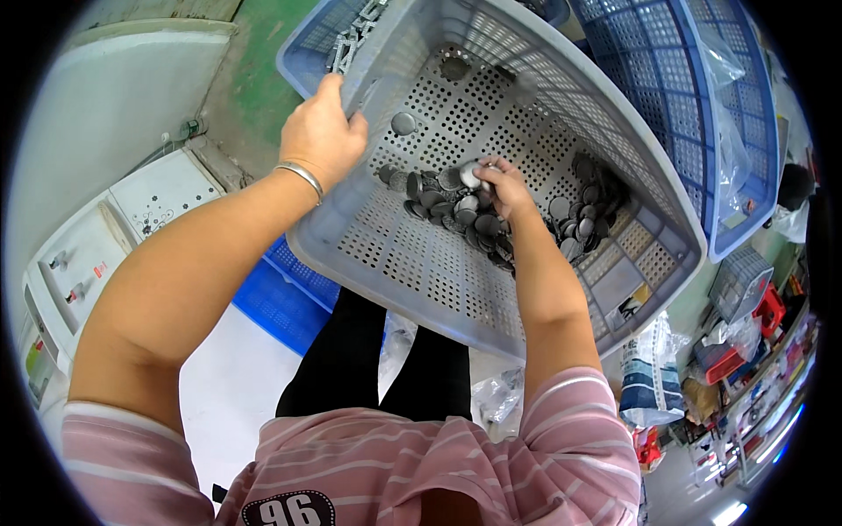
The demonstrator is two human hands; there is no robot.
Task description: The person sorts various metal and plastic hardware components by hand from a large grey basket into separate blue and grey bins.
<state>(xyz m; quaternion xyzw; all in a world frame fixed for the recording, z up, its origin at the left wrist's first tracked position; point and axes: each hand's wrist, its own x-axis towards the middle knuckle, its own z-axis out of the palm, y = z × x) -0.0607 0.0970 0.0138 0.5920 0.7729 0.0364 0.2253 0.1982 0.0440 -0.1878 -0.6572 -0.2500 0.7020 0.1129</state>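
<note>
The fingers of the right hand [503, 186] were drawn narrow, pinching a bright silver, round, flat metal disc [471, 174] above the middle of a large grey plastic basket with perforated walls [399, 285]. Directly beneath and beside them lay a loose heap of dark grey and silver metal discs [465, 217], spreading from the basket's middle towards its right end, where more discs crowded close to the wall. The right forearm crossed over the near rim. From the heap to the far rim stretched the basket's dotted floor, a broad space for the hand to move in, with a single grey disc [403, 124] lying towards the left edge and a darker one [454, 68] near the far-left corner.

The left hand [323, 131] clasped the left rim, its thumb on the inner side; its other fingers were partly hidden.

Outside, a blue plastic crate [303, 54] holding silver metal parts [353, 39] stood just beyond the left edge, and tall blue mesh baskets [649, 92] hemmed in the far-right edge.
</note>
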